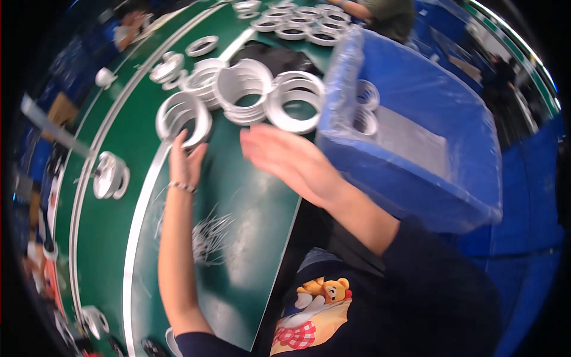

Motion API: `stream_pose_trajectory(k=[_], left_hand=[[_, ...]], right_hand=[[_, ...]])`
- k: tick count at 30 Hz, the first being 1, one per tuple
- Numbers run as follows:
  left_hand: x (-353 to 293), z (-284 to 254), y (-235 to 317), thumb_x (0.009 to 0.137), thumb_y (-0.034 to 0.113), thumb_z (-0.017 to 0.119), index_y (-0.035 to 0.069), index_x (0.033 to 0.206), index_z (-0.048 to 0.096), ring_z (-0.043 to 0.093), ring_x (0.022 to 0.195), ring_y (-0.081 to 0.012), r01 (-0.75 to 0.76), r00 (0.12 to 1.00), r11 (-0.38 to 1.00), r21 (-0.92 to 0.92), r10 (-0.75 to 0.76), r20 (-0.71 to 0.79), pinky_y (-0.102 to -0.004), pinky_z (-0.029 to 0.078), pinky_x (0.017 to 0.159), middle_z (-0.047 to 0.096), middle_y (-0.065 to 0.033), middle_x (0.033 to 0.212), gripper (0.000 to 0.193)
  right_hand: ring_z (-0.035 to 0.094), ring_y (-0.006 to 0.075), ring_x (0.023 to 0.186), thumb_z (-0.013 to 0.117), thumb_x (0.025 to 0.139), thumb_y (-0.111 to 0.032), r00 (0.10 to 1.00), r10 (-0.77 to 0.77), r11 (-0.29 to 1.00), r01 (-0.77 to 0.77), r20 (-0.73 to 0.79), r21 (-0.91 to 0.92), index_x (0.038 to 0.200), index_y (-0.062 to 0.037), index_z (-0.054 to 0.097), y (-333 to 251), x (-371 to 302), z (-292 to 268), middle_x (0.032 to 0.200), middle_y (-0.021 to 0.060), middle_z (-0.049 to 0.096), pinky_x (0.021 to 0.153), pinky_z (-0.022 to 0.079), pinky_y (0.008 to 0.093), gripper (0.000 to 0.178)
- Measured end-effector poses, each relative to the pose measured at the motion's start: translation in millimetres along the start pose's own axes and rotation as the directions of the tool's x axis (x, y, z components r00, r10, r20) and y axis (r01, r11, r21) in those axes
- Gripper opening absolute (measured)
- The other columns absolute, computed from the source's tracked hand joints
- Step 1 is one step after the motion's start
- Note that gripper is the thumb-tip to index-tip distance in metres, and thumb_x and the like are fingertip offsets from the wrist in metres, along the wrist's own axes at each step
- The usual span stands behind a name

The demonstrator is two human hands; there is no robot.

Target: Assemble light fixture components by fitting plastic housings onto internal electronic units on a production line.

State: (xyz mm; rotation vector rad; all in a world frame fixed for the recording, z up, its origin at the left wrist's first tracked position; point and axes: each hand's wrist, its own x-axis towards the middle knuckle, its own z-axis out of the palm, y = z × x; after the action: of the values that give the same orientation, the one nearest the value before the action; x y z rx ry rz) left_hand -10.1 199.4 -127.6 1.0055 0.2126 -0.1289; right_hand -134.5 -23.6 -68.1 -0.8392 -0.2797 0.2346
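My left hand (187, 160), with a beaded bracelet at the wrist, reaches to the near side of a leaning stack of white rings (165, 124). Its thumb and fingers are spread in a V at the rim; whether they press on it I cannot tell. My right hand (291, 156) is held flat, slightly blurred, fingers stretched out together and nothing in them. Just beyond its fingertips stand two more stacks of white rings, a middle one (245, 112) and a right one (295, 124). Another white ring stack (203, 80) sits behind the left one.
A blue bin (416, 184) lined with clear plastic stands at the right, white rings inside. Thin white strips (211, 238) lie on the green table (250, 250). White fittings (110, 175) rest on the green belt at left. More rings (291, 31) and other people are farther back.
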Motion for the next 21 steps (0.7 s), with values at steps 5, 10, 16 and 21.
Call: stream_pose_trajectory(k=[5, 10, 16, 21], left_hand=[[-51, 17, -18, 0.078, 0.017, 0.056, -0.004, 0.110, 0.036, 0.048, 0.101, -0.0293, 0.027, 0.998, 0.990, 0.141, -0.019, -0.056, -0.0368, 0.045, 0.079, 0.041, -0.0111, 0.109, 0.043], [-123, 30, -4, 0.082, 0.017, 0.048, -0.002, 0.124, 0.025, 0.047, 0.106, -0.0267, 0.063, 0.998, 0.926, 0.371, -0.067, -0.003, -0.0345, 0.045, 0.078, 0.033, -0.0150, 0.127, 0.051], [-179, 32, 0, 0.081, 0.009, 0.046, 0.002, 0.122, 0.034, 0.056, 0.086, -0.0193, 0.096, 0.989, 0.922, 0.375, -0.132, 0.071, -0.0304, 0.046, 0.073, 0.051, -0.0115, 0.106, 0.043], [-243, -16, -25, 0.083, -0.001, 0.040, 0.004, 0.119, 0.039, 0.056, 0.083, -0.0136, 0.145, 0.984, 0.913, 0.382, -0.173, 0.041, -0.0248, 0.046, 0.073, 0.056, -0.0092, 0.099, 0.037]], right_hand=[[0.053, 0.0220, 0.099, 0.066, 0.067, -0.006, 0.977, 0.186, 0.555, -0.015, 0.107, -0.832, 0.103, 0.0018, 0.055, -157, -135, -34, 0.102, 0.0134, 0.057, 0.090, 0.037, 0.0327, 0.038], [0.056, 0.0265, 0.085, 0.065, 0.060, -0.007, 0.996, 0.009, -0.395, 0.085, 0.089, -0.915, 0.094, -0.0013, 0.057, -181, -74, -152, 0.091, 0.0142, 0.058, 0.076, 0.045, 0.0331, 0.036], [0.051, 0.0311, 0.091, 0.072, 0.056, -0.017, 0.813, 0.580, -0.411, 0.352, 0.057, -0.841, 0.099, 0.0014, 0.052, -61, 20, -251, 0.098, 0.0171, 0.054, 0.082, 0.040, 0.0363, 0.050], [0.051, 0.0336, 0.092, 0.069, 0.060, -0.018, 0.721, 0.661, -0.280, 0.495, 0.208, -0.823, 0.101, 0.0026, 0.052, -1, -6, -37, 0.099, 0.0190, 0.054, 0.084, 0.039, 0.0390, 0.049]])
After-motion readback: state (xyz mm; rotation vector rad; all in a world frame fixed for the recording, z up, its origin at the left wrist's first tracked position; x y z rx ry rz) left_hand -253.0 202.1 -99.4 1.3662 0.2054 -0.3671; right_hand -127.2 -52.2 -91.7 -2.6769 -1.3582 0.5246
